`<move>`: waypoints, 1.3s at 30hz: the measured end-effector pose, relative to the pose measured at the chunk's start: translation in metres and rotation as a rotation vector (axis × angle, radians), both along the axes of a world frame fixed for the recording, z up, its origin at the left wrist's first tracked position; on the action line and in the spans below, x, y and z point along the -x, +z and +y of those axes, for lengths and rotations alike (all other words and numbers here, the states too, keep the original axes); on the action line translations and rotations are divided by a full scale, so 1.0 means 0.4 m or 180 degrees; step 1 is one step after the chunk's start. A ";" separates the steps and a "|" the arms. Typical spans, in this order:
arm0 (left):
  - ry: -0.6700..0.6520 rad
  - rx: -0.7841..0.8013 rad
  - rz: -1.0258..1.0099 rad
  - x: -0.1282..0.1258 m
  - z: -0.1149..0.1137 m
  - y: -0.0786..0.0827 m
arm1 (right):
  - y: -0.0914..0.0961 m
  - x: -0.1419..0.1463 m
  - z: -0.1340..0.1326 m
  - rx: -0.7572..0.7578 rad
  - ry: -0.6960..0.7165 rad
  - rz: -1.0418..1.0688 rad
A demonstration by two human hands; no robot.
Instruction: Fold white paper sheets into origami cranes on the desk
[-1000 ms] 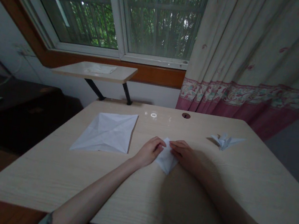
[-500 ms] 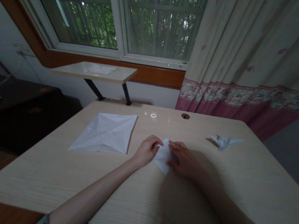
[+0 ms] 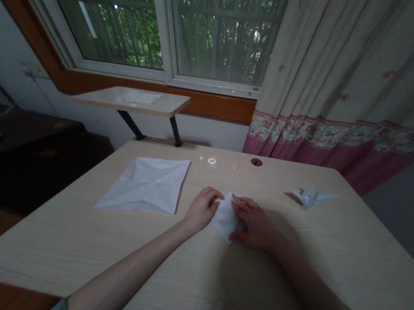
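Observation:
A small folded sheet of white paper (image 3: 226,218) lies on the table between my two hands, one pointed corner toward me. My left hand (image 3: 202,209) grips its left edge, the fingers curled and pressed together. From the right, my right hand (image 3: 255,223) holds the same paper, index finger near the top corner and thumb at the lower right edge. Part of the paper's right side is hidden under that hand. To the left rests a larger creased white sheet (image 3: 151,185), spread flat. A folded paper crane (image 3: 310,197) stands at the far right.
The pale wooden table (image 3: 97,253) has a round cable hole (image 3: 256,162) near its back edge. A small raised shelf (image 3: 102,98) at the back left bears more white paper (image 3: 139,96). Behind are a window and a floral curtain (image 3: 323,63).
My right thumb has slid down toward the paper's lower corner, and the fingers have shifted slightly left. My left hand stays nearly still on the paper.

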State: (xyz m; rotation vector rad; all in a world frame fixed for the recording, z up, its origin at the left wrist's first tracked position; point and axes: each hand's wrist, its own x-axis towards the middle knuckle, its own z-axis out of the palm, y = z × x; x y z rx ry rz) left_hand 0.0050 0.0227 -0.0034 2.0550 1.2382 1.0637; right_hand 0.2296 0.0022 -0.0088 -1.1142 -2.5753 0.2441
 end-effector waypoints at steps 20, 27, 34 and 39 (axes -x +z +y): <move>-0.0382 0.0260 -0.0243 -0.006 -0.005 0.008 | -0.031 -0.036 0.037 0.0136 0.0262 0.1742; -0.0462 0.0121 0.0016 -0.006 -0.008 0.016 | -0.054 -0.038 0.047 -0.0029 0.0206 0.1697; -0.0429 0.0153 -0.0202 -0.006 -0.001 -0.003 | -0.063 -0.036 0.045 -0.0083 0.0095 0.1662; -0.0305 0.0375 -0.0512 -0.010 0.000 -0.011 | -0.067 -0.035 0.043 0.0127 -0.0124 0.1723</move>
